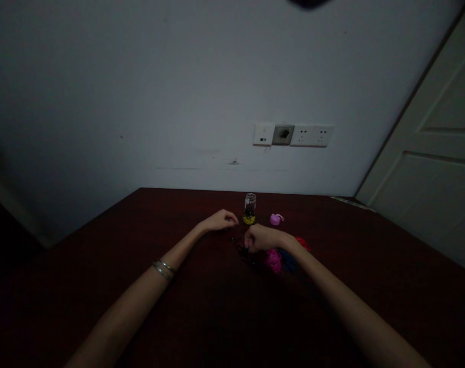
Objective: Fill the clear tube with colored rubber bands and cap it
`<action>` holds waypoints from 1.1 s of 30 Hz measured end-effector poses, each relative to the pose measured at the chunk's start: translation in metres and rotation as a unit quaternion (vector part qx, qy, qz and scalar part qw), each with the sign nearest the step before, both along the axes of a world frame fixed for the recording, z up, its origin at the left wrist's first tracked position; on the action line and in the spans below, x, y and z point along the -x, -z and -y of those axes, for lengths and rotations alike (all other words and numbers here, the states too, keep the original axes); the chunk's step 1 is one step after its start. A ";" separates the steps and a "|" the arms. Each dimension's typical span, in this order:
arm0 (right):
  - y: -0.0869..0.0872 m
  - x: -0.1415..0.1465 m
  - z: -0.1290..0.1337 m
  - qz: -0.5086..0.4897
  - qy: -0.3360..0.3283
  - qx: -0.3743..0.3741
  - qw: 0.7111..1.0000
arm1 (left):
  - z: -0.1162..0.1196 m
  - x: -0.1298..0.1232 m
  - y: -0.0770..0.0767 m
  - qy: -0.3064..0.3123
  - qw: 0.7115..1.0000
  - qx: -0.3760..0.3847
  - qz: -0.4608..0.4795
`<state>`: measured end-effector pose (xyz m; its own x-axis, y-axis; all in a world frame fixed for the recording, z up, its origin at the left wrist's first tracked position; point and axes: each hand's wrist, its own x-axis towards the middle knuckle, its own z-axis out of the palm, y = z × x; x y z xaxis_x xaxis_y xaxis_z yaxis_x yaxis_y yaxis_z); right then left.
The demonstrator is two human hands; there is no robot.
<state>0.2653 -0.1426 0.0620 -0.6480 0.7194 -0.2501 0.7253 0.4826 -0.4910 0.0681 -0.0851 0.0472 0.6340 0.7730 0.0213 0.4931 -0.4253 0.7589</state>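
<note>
My right hand [261,237] is closed in a pinch, fingertips down at a heap of small black pieces [242,249] on the dark red table. Whatever it pinches is too dark to make out. Left of it, my left hand [222,220] hovers at or just above the tabletop with loosely bent fingers apart, and nothing shows in it. Just beyond both hands stands an upright glass jar [250,208], lidless, with yellow and black contents at the bottom. Beside the right wrist lie tangled thin strands: a magenta bunch [274,260], a blue bunch [288,260] and a red bunch [303,243].
A pink lid [275,220] with a strap lies right of the jar. Behind the table [179,204] rises a pale wall [179,102] with sockets and switches [312,136]. A white panelled door [443,143] stands at the right.
</note>
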 end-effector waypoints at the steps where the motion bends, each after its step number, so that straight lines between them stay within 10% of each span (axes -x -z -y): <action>1: 0.000 0.001 0.000 0.002 0.001 -0.002 1.000 | -0.003 0.003 0.002 -0.040 0.999 0.005 0.020; 7: 0.003 0.004 0.002 0.009 0.000 -0.035 0.999 | -0.012 0.018 0.014 -0.198 0.975 0.026 0.093; 26: -0.007 -0.009 -0.006 -0.115 0.034 -0.003 0.993 | -0.021 0.022 0.035 -0.219 0.968 -0.037 0.118; 33: -0.039 -0.017 -0.008 -0.137 0.062 -0.028 0.988 | -0.025 0.022 0.038 -0.215 0.969 -0.039 0.118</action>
